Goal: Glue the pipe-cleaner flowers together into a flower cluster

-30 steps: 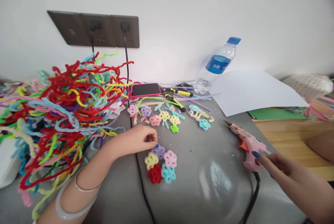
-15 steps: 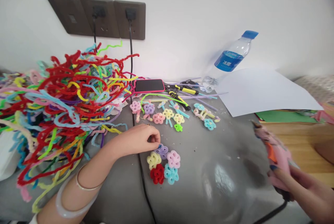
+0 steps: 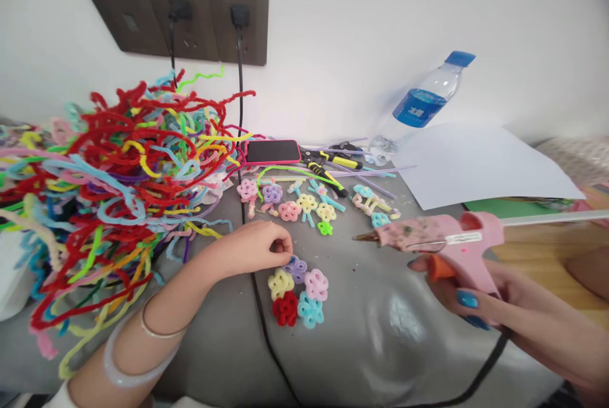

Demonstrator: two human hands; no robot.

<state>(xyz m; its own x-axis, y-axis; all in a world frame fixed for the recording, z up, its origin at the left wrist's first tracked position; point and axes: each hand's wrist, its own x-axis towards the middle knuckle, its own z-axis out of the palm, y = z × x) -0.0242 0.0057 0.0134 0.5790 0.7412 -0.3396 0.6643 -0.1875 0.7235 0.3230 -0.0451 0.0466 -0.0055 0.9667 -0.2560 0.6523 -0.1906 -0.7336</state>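
My left hand (image 3: 257,247) rests on the grey table (image 3: 390,332) with its fingers curled, fingertips pinching the purple flower at the top of a cluster of pipe-cleaner flowers (image 3: 298,289) in yellow, purple, pink, red and blue. My right hand (image 3: 469,294) grips a pink hot glue gun (image 3: 442,240) held above the table, a finger on its orange trigger. The nozzle points left toward the cluster, still a hand's width away. A glue stick juts out of the gun's back end.
A big tangle of coloured pipe cleaners (image 3: 104,179) fills the left. Behind lie more small flowers (image 3: 304,208), a phone (image 3: 273,151), pliers (image 3: 328,170), a water bottle (image 3: 421,106) and white paper (image 3: 476,167). Black cords (image 3: 259,313) run from wall sockets (image 3: 200,18) across the table.
My right hand picked the glue gun up off the table, lifted it and swung its nozzle left toward the flower cluster. My left hand stayed on the purple flower.
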